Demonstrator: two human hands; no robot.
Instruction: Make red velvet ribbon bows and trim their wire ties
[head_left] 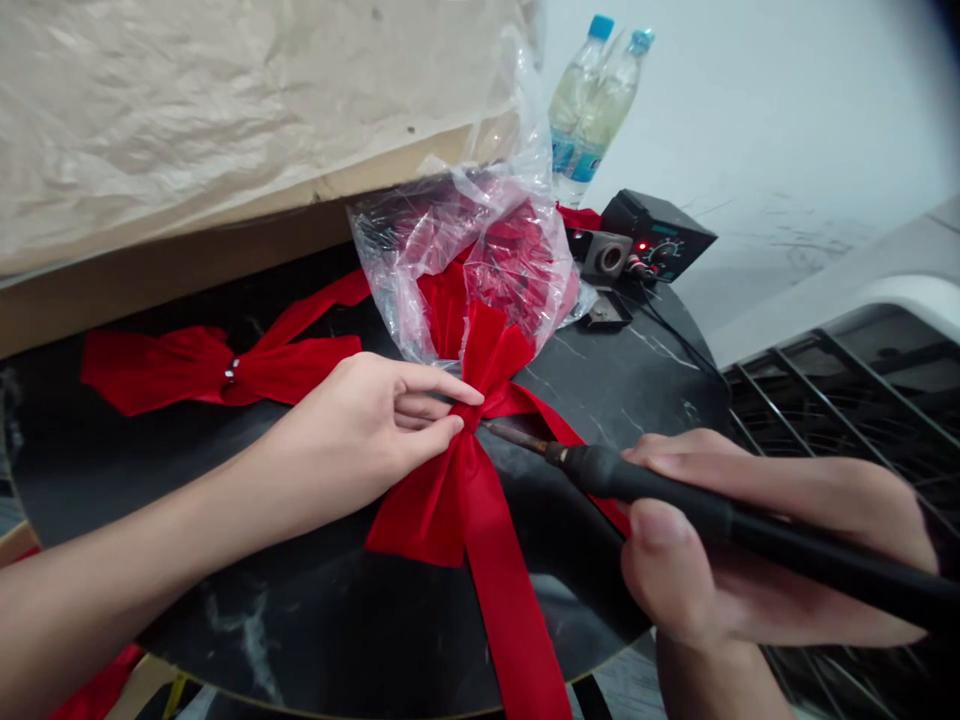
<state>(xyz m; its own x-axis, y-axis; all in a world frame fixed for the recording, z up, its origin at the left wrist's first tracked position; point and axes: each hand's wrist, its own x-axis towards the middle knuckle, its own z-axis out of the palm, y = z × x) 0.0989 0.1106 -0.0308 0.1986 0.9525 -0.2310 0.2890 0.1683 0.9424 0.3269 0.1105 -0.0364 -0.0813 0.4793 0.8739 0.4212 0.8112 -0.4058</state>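
Bow (480, 480) lay mid-table, iron (675, 500) tip at knot.
L hand (375, 410) pinched knot btwn thumb & fingers; R hand (780, 600) gripped iron handle; tip contact unclear. Tail overran table's (337, 640) front edge; tabletop showed both sides of bow. Bag (525, 270) blocked rear, w/ box (262, 130) behind; 2nd bow (165, 370) lay L. Rack (862, 420) flanked R edge. Ctrl unit (660, 235), red light lit, & 2 bottles (592, 110) stood rear R; blue bottle labels were too blurred to read.
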